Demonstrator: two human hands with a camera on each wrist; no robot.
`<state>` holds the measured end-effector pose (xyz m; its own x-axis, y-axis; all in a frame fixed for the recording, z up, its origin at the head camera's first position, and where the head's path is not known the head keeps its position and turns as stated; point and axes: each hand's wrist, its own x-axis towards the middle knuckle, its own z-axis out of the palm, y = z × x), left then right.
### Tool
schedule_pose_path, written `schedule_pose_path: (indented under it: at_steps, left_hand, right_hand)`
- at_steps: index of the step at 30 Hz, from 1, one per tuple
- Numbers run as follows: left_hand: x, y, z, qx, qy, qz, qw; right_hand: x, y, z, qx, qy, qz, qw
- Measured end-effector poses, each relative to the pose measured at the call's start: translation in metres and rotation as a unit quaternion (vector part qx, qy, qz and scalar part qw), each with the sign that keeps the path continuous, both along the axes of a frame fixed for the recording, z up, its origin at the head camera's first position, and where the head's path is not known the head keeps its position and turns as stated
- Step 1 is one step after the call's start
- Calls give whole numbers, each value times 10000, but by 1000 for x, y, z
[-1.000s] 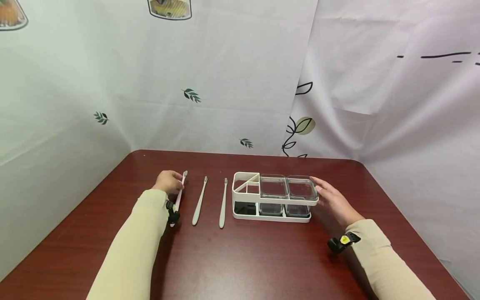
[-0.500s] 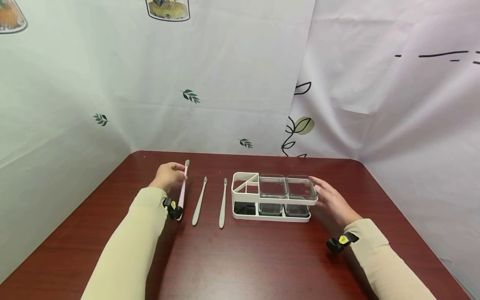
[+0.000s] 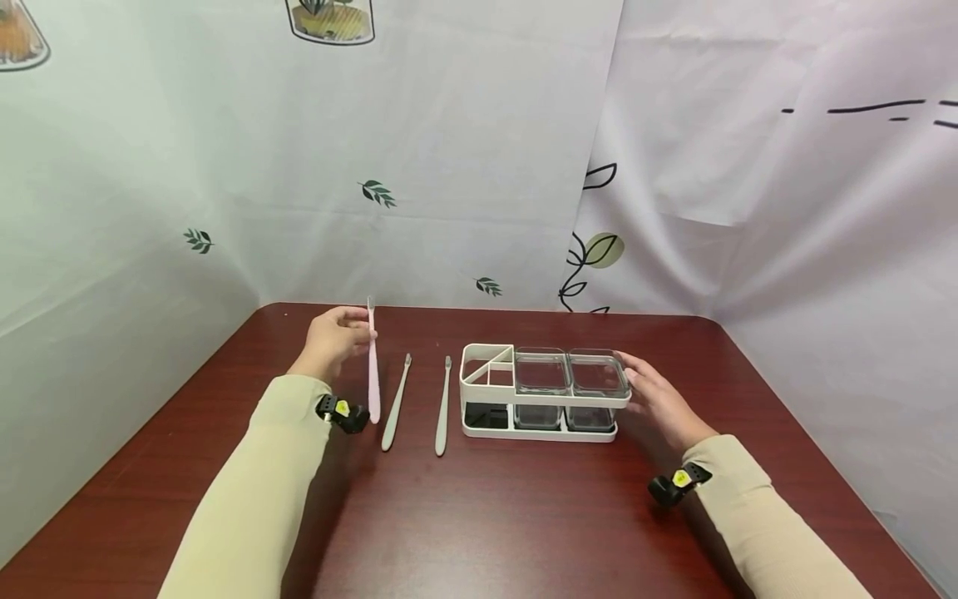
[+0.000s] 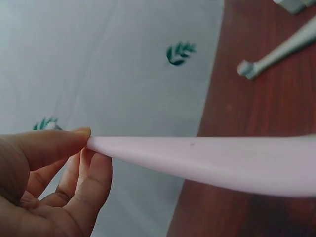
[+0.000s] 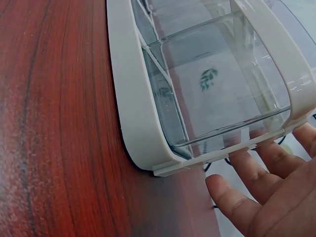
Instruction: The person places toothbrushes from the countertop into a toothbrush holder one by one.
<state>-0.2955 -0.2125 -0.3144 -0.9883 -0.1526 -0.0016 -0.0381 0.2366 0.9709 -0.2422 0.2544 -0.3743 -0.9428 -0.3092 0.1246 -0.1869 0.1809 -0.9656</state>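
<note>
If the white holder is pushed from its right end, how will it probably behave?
The white holder will probably slide rather than tip, because its base is long and lies flat on the table. Its rails look stiff, as none sags. The clear cups inside may be fragile, since they look like glass.

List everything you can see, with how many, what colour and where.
Table: one, reddish brown, centre.
Cloth: count unclear, whitish, behind and beside the table.
Leaf sprigs: three, green, on the cloth.
Line drawings: several, mostly black, cloth's right part.
Jar-like prints: two, multicoloured, cut off, upper left.
Rack: one, white, on the table.
Cups: two, clear, in the rack.
Pale toothbrushes: two, pale grey, on the table.
Pink toothbrush: one, pink, left of those.
Wrist cameras: two, black, one per wrist.
Sleeves: two, cream, both arms.
Left hand: one, pinching the pink toothbrush.
Right hand: one, at the rack's right end.
</note>
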Motion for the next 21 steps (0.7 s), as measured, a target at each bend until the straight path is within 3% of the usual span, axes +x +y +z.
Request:
schedule_pose_path:
  at_steps: [10, 21]
  left_hand:
    - [17, 16, 15, 814, 277, 270, 9959]
    - [32, 35, 32, 1949, 657, 494, 9774]
  right_hand:
    - [-1, 0, -2, 43, 25, -49, 10000]
    - [-1, 0, -2, -9, 94, 22, 10000]
